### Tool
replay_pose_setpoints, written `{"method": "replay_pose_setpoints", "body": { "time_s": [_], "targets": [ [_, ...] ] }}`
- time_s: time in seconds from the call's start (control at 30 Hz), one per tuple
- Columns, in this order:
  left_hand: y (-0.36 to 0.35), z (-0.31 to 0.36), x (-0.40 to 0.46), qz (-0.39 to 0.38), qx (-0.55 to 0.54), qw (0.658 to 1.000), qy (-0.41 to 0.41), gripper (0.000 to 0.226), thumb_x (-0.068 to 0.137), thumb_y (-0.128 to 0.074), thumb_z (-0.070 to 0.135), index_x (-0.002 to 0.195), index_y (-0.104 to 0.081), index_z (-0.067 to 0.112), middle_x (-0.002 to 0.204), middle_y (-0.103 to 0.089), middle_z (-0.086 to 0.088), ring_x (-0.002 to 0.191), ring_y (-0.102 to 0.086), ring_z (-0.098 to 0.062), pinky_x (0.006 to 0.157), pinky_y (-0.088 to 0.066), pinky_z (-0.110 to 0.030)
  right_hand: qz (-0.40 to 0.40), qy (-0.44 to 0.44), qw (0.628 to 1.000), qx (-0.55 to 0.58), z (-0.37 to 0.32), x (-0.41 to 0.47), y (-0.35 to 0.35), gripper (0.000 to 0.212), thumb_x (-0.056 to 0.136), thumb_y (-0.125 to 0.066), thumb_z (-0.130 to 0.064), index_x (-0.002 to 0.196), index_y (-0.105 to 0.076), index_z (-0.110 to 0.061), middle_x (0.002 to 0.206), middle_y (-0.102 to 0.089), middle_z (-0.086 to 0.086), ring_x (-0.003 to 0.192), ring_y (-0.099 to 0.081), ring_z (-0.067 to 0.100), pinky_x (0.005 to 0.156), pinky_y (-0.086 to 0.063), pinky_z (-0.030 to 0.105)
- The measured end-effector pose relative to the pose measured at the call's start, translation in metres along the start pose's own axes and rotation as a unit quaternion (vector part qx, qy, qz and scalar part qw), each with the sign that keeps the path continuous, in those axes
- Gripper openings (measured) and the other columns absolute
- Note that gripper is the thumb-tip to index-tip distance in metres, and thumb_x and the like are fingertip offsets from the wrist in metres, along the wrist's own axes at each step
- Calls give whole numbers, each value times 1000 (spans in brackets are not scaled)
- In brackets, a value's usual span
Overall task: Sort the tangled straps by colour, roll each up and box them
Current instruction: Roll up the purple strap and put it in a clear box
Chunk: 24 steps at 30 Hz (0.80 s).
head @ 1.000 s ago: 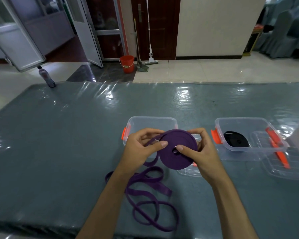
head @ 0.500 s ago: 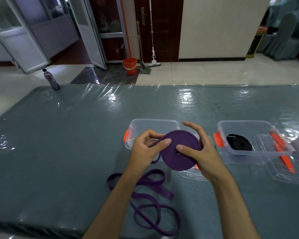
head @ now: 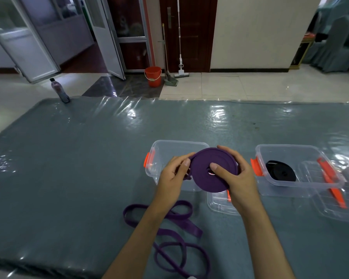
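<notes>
A purple strap roll (head: 205, 174) is held upright above the table in front of an empty clear box (head: 169, 150) with orange latches. My right hand (head: 237, 176) grips the roll, thumb on its centre and fingers over its far rim. My left hand (head: 172, 178) pinches the strap at the roll's left edge. The loose purple tail (head: 169, 234) trails down and lies in loops on the table near me. A second clear box (head: 298, 184) to the right holds a rolled black strap (head: 281, 173).
Two clear lids with orange latches lie on the table: one lid (head: 220, 202) under my right hand, another lid (head: 334, 198) against the right box. A bottle (head: 59, 90) stands at the table's far left corner. The grey table is covered in shiny plastic film (head: 89, 158).
The roll has turned a little in my hands. My right fingers have closed over its far rim, and my left hand has shifted lower along the left edge. The view has tilted slightly.
</notes>
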<state>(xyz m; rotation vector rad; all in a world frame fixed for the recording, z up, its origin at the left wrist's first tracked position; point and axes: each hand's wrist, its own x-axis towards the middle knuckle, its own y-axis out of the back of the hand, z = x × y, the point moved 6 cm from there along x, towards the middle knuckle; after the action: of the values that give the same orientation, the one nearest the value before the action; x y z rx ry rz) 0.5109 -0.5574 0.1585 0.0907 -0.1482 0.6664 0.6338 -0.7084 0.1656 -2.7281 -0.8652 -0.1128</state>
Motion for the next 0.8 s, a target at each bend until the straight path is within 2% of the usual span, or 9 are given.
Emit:
{"method": "replay_pose_setpoints", "body": {
  "time_s": [0.1,0.2,0.3,0.4,0.47,0.53,0.6,0.67,0.8],
  "targets": [
    [5,-7,2,82,-50,995,15,6,106,-61,24,112,-59,25,96,-77,5,88,-76,-15,73,-61,-27,6,2,1000,-1,3,4,-4,56,75,-91,-32,128,-72,-33,122,-76,-1,108,-75,20,81,-62,28],
    [-2,-15,1,97,-116,988,42,10,105,-64,23,98,-59,18,100,-76,-4,92,-77,-24,73,-63,-33,30,8,999,-9,7,9,-6,56,77,-91,-33,129,-71,-36,121,-76,-3,108,-75,19,80,-63,29],
    [-12,-21,1,59,-188,978,74,15,99,-74,25,107,-65,17,118,-76,-10,106,-76,-31,82,-64,-39,70,2,997,7,12,16,-5,55,78,-91,-32,130,-70,-37,121,-77,-2,108,-76,20,79,-64,30],
    [-13,-28,6,46,-229,965,117,27,95,-78,15,118,-64,16,124,-75,-14,112,-75,-36,89,-63,-41,86,-24,996,27,18,23,-7,51,82,-88,-39,130,-71,-37,122,-76,-2,111,-75,21,81,-64,33],
    [-6,-34,13,66,-248,956,143,29,94,-77,9,120,-65,12,122,-75,-17,112,-75,-35,88,-63,-40,67,-83,990,96,29,28,-17,47,90,-76,-53,133,-70,-35,127,-76,2,117,-73,24,86,-65,38],
    [6,-40,22,96,-247,951,162,28,93,-77,4,118,-67,12,119,-76,-17,109,-76,-32,85,-64,-38,49,-136,980,141,39,34,-25,45,96,-62,-56,134,-70,-33,131,-74,5,120,-72,25,94,-63,44],
    [18,-46,30,111,-237,950,172,31,92,-77,2,121,-69,12,116,-78,-15,107,-77,-30,81,-64,-36,51,-153,981,107,45,40,-28,34,102,-61,-46,130,-73,-33,128,-76,3,118,-73,25,92,-64,43],
    [27,-53,38,118,-228,950,178,35,91,-78,1,122,-70,13,112,-80,-12,104,-78,-28,79,-64,-34,61,-159,982,79,52,44,-30,26,106,-61,-33,128,-75,-32,123,-78,0,114,-74,25,82,-65,37],
    [39,-73,54,132,-207,948,201,37,88,-81,2,121,-71,15,106,-81,-9,100,-79,-25,75,-64,-33,88,-182,977,61,72,55,-35,30,108,-58,-23,135,-69,-32,124,-77,7,110,-74,27,76,-63,35]
  ]
}}
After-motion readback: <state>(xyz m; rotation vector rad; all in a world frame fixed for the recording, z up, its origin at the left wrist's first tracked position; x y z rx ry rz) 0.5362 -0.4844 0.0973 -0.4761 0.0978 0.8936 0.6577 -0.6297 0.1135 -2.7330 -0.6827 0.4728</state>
